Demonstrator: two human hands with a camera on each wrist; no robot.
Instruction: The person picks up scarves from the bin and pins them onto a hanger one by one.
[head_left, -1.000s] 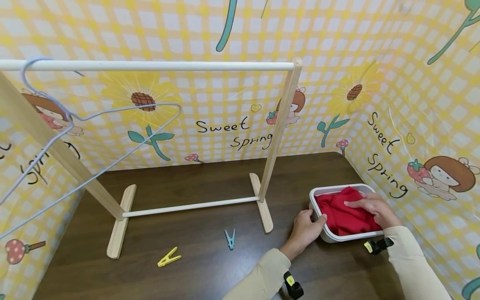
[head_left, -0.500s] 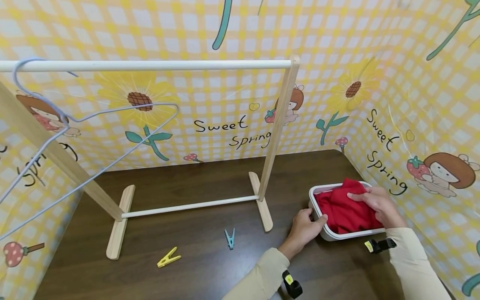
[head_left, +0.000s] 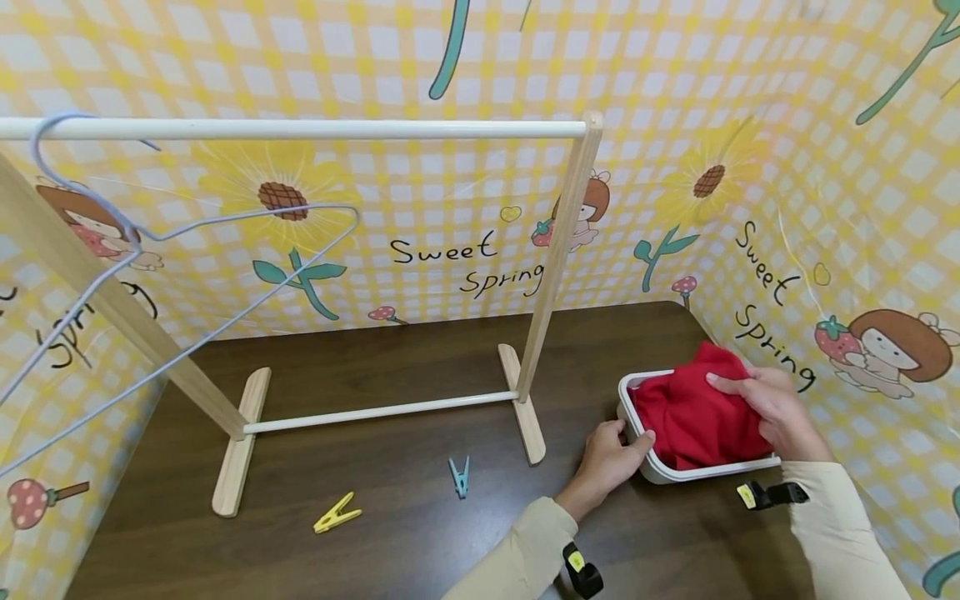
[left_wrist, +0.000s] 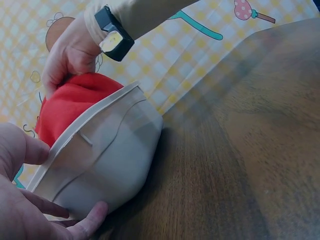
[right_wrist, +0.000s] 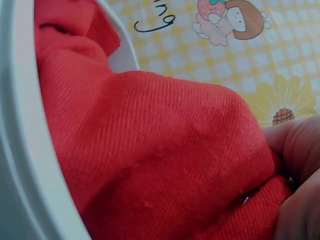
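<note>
1. Currently gripping tub (head_left: pixel 660 476) with left hand (head_left: pixel 613 458) on its left wall, toward the near corner: thumb over the rim, fingers against the outside.
2. Pinching red cloth (head_left: pixel 701 421) at its right side with right hand (head_left: pixel 776 408): thumb on top, other fingers partly hidden behind folds.
3. As for cloth: mostly bunched inside tub, at the right of the tabletop (head_left: pixel 420 554), with one hump standing above the far right rim.
4. Likeliest trouble: losing cloth. Caught by one thick bunch only, so could slip free under the weight of the folds below, above all with a slackened thumb.
5. Could also snag a fold on the far or right rim, dragging or tipping tub; most probable with left hand loosened too soon.
6. Carried low toward the left, might trail a loose edge over blue peg (head_left: pixel 461 485), or farther left over yellow peg (head_left: pixel 328 523), sweeping either aside.
7. Swung high, might knock hanger (head_left: pixel 127 227), hooked over rail (head_left: pixel 375 129) at the left, and slide or unhook it.
</note>
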